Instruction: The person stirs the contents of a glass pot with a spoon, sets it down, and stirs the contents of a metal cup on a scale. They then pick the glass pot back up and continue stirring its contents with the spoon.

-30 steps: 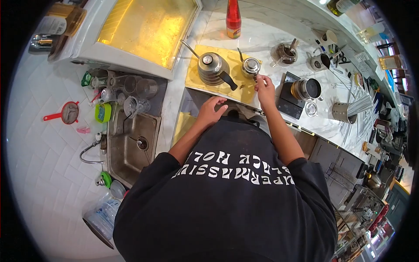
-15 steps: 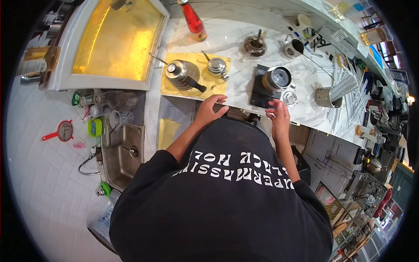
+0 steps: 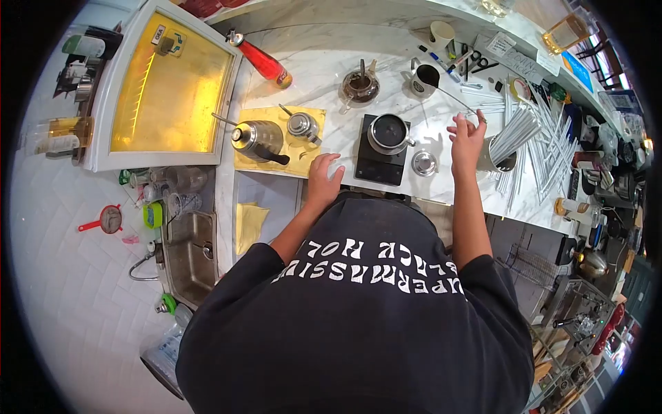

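Note:
My left hand [image 3: 323, 181] is at the counter's front edge, empty, with thumb and fingers apart. Beside it, a steel gooseneck kettle [image 3: 261, 136] and a small lidded steel pot [image 3: 302, 125] rest on a yellow cloth [image 3: 294, 165]. My right hand [image 3: 469, 141] is raised over the counter, fingers apart and slightly curled, its fingertips at the far end of a long thin handle [image 3: 456, 101]. That handle leans out of a steel mug [image 3: 418, 85]. Between my hands, a metal cup with dark contents [image 3: 388, 133] stands on a black scale [image 3: 378, 170].
A small round steel lid [image 3: 424, 163] lies right of the scale. Behind are a glass pot of dark liquid [image 3: 360, 87] and a red bottle [image 3: 265, 63]. Straws fill a metal holder [image 3: 498, 157] and lie scattered at right. A sink [image 3: 186, 259] is at left.
My right hand has moved right and forward, from near the scale to the long handle's end. My left hand stays near the counter edge. The whole view has shifted.

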`<action>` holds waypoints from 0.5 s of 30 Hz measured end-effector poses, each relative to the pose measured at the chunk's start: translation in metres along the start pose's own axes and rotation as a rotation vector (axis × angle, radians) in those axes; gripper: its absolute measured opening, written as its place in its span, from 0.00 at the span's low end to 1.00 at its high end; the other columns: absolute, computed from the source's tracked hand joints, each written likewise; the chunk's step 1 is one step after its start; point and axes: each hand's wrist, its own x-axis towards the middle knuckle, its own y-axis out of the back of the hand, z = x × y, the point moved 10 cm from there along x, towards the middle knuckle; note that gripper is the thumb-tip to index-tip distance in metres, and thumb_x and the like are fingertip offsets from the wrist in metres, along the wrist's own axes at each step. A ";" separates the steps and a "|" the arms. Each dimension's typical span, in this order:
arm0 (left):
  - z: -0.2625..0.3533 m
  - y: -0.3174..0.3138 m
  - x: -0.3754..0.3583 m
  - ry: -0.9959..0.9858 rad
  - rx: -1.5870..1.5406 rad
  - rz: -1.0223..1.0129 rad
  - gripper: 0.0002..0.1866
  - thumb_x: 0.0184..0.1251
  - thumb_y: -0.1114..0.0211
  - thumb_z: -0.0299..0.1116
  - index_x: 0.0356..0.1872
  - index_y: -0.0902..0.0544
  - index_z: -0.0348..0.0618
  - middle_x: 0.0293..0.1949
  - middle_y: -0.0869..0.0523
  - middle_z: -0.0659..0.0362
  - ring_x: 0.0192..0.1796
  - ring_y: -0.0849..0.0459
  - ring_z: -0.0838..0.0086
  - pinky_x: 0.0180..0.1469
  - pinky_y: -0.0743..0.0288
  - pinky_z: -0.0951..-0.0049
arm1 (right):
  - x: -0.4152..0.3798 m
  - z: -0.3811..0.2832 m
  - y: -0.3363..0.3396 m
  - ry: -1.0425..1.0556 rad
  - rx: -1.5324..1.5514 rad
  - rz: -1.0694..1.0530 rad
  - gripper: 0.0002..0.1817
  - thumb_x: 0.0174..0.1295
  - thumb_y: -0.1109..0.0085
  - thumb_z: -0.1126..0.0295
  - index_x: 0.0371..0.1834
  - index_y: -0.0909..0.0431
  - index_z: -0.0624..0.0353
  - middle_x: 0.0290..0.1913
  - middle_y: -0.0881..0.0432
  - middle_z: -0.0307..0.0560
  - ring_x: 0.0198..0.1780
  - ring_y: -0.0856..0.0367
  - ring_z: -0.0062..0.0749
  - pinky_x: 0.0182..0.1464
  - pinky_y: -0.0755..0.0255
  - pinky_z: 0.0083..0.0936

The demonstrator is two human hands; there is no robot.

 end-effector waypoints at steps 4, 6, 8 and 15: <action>0.003 -0.011 -0.001 -0.013 0.084 0.067 0.18 0.69 0.29 0.31 0.58 0.15 0.43 0.60 0.16 0.49 0.65 0.20 0.51 0.70 0.29 0.55 | 0.029 -0.010 -0.010 0.088 -0.024 -0.071 0.26 0.81 0.42 0.61 0.78 0.30 0.58 0.50 0.10 0.46 0.44 0.14 0.26 0.51 0.23 0.27; 0.004 -0.018 -0.003 0.006 0.161 0.099 0.18 0.69 0.28 0.32 0.58 0.15 0.45 0.61 0.16 0.50 0.66 0.21 0.52 0.69 0.30 0.53 | 0.034 -0.015 -0.014 0.133 -0.138 -0.122 0.21 0.82 0.43 0.61 0.71 0.20 0.58 0.51 0.09 0.47 0.44 0.14 0.26 0.52 0.23 0.26; 0.002 -0.024 -0.005 0.028 0.212 0.125 0.18 0.68 0.28 0.33 0.58 0.14 0.48 0.62 0.17 0.51 0.67 0.22 0.53 0.69 0.32 0.52 | 0.031 -0.022 -0.009 0.222 -0.182 -0.109 0.16 0.81 0.42 0.65 0.58 0.13 0.65 0.49 0.09 0.49 0.48 0.12 0.30 0.53 0.20 0.28; -0.001 -0.035 0.000 0.000 0.291 0.196 0.18 0.66 0.29 0.33 0.57 0.14 0.51 0.63 0.18 0.54 0.69 0.24 0.55 0.70 0.38 0.51 | 0.006 -0.067 0.014 0.602 -0.356 -0.115 0.10 0.80 0.40 0.70 0.52 0.11 0.62 0.47 0.08 0.51 0.48 0.09 0.37 0.53 0.18 0.29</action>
